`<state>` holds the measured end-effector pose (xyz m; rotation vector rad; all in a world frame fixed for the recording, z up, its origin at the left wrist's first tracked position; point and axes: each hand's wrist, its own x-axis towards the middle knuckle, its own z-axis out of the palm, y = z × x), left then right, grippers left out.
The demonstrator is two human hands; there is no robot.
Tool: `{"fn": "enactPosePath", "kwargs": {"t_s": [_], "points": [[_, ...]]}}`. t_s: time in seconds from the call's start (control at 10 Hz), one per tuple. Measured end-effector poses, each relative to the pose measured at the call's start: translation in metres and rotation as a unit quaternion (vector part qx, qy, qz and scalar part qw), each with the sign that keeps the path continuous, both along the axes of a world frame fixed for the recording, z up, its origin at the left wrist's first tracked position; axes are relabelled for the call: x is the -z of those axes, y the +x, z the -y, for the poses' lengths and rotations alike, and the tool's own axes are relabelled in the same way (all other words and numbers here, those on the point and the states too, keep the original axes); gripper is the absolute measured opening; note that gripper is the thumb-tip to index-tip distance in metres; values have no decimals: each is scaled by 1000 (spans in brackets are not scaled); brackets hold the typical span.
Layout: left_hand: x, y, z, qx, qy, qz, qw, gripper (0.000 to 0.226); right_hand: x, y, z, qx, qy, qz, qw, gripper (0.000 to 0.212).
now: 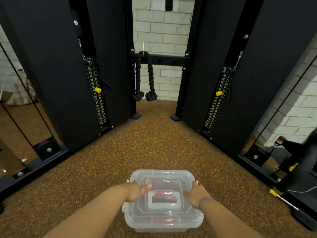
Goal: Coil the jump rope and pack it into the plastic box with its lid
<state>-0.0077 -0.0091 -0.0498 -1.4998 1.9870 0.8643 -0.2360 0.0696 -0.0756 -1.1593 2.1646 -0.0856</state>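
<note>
A clear plastic box (164,225) sits on the speckled brown floor right in front of me, with its lid (163,177) on top and a white handle in the lid's middle. Red parts of the jump rope (164,220) show blurred through the plastic. My left hand (135,191) rests flat on the lid's left side, fingers spread. My right hand (195,193) presses on the lid's right edge, a purple band around its wrist.
A black cable machine stands ahead, its two weight stacks (97,100) (217,102) angling in on both sides. A black triceps rope (145,78) hangs from the crossbar in front of a white brick wall. A yellow-handled tool (281,198) lies at the right.
</note>
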Motion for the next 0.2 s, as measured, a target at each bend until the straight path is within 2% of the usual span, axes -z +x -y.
{"fn": "enactPosePath", "kwargs": {"t_s": [0.1, 0.2], "points": [[-37, -5, -2, 92, 22, 75, 993, 96, -31, -2, 4, -69, 66, -17, 995, 63], [-60, -7, 0, 82, 12, 68, 994, 93, -54, -5, 9, -82, 71, -21, 994, 65]]}}
